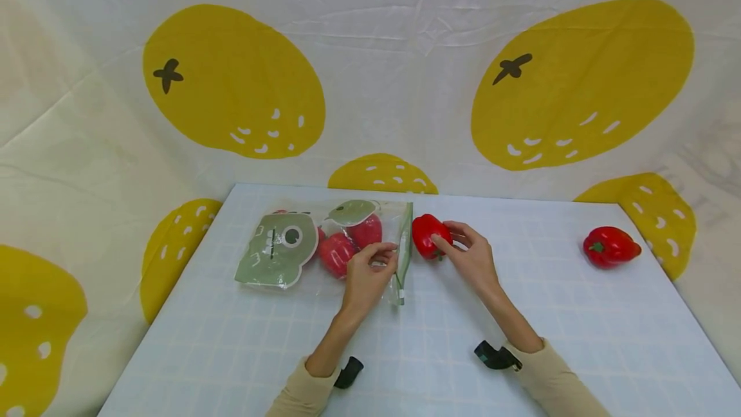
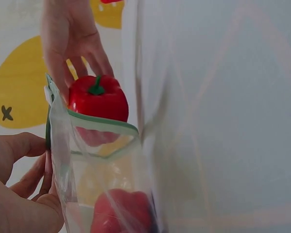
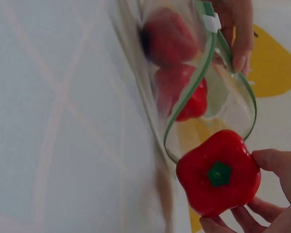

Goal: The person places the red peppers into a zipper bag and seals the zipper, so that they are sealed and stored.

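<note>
Pinching a red bell pepper (image 1: 427, 235) with the thumb and fingers of my right hand (image 1: 471, 261), I am holding it just outside the green-edged mouth (image 1: 407, 233) of a clear zip bag (image 1: 274, 256), while my left hand (image 1: 367, 278) is pinching that mouth. The green stem (image 3: 219, 174) is facing away from the bag. Keeping the mouth spread wide should, I am judging, prevent snagging.
</note>
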The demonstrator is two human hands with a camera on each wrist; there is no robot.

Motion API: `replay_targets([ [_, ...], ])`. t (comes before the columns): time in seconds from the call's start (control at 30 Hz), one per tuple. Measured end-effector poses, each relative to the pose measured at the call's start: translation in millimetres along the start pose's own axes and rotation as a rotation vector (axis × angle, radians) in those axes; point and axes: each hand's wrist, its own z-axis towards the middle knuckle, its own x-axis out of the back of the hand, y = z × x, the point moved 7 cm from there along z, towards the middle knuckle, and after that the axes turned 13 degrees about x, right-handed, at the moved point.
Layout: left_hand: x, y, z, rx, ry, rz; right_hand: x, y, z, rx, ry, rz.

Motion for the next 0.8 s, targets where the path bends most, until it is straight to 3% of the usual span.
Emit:
replay_targets([
  [0.8, 1.7, 4.3, -1.8, -0.002, 0.009, -0.01, -50.4, -8.1, 11.0, 0.067, -0.064, 0.087],
])
